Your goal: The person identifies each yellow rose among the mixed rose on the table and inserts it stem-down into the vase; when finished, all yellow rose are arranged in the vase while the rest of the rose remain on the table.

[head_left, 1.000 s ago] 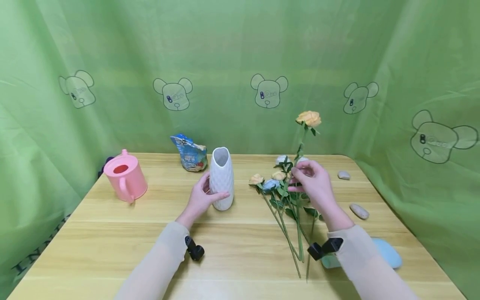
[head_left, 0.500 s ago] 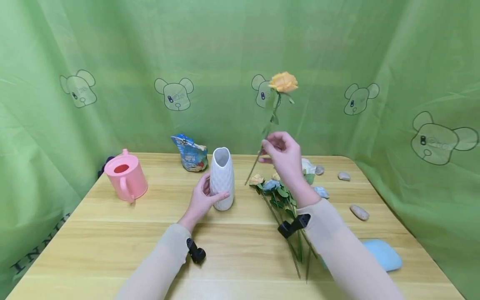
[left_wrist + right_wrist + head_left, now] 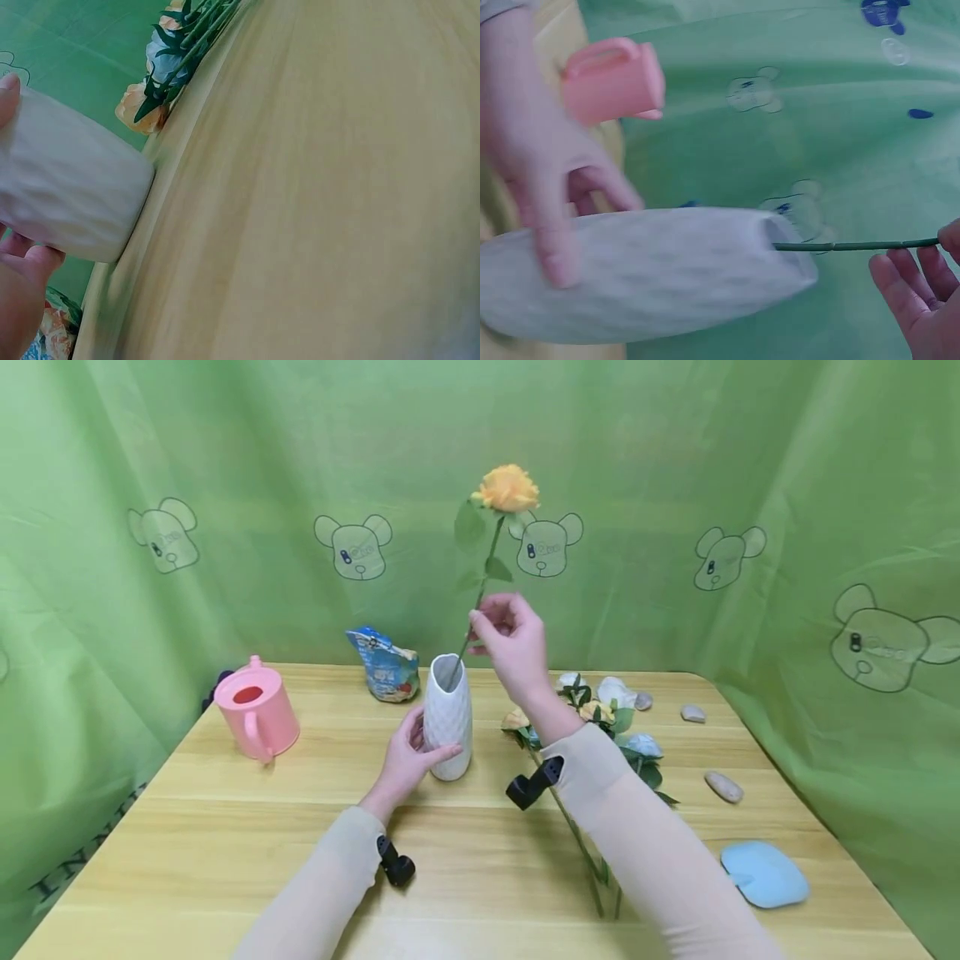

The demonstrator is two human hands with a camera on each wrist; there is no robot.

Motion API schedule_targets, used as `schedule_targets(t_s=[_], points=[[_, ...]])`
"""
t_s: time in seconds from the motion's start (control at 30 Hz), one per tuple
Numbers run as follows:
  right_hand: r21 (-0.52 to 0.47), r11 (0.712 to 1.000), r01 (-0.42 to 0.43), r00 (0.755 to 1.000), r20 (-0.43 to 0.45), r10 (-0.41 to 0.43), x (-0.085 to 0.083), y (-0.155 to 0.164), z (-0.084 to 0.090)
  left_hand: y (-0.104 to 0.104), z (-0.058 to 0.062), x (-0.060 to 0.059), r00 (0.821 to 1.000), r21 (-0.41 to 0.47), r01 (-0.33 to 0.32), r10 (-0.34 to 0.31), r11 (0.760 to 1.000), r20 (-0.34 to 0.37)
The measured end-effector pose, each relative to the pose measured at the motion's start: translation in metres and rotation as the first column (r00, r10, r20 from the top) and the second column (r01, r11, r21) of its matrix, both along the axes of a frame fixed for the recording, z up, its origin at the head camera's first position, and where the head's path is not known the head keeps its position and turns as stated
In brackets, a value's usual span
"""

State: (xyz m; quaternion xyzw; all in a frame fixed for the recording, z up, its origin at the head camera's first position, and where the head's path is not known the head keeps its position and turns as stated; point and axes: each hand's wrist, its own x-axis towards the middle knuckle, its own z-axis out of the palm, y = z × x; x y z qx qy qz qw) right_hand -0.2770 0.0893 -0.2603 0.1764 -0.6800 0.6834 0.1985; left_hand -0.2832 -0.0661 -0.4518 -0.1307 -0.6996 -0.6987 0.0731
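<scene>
A light wooden table [image 3: 225, 827] carries a pink watering can [image 3: 257, 710] at left, a white vase [image 3: 447, 720] and snack bag [image 3: 387, 665] centre, and loose flowers [image 3: 611, 714], pebbles [image 3: 723, 786] and a blue pad [image 3: 765, 874] at right.

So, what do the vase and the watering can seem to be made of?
The vase looks like matte white ceramic or maybe plastic: an embossed diamond pattern, no shine. The left hand grips it. The watering can looks like plastic: an even pink colour, smooth rounded moulded shape, faint sheen.
</scene>
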Motion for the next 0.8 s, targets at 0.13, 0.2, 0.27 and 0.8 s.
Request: schedule_targets(t_s=[0.13,0.2,0.27,0.8], points=[[0.126,0.992,0.022,0.999,0.032,-0.027,-0.004,-0.001,-0.024,0.002,-0.001,-0.001,1.0,-0.01,0.007,-0.007,1.0,0.001],[0.191,0.98,0.048,0.998,0.019,-0.053,-0.006,0.0,-0.034,0.002,-0.001,-0.001,1.0,-0.012,0.007,-0.007,1.0,0.002],[0.245,0.966,0.077,0.997,0.002,-0.08,-0.006,0.0,-0.041,0.003,-0.001,-0.001,1.0,-0.009,0.009,-0.009,1.0,0.002],[0.347,0.936,0.053,0.987,0.123,-0.101,0.007,0.023,-0.078,-0.003,-0.003,-0.005,1.0,-0.018,0.009,-0.009,1.0,0.004]])
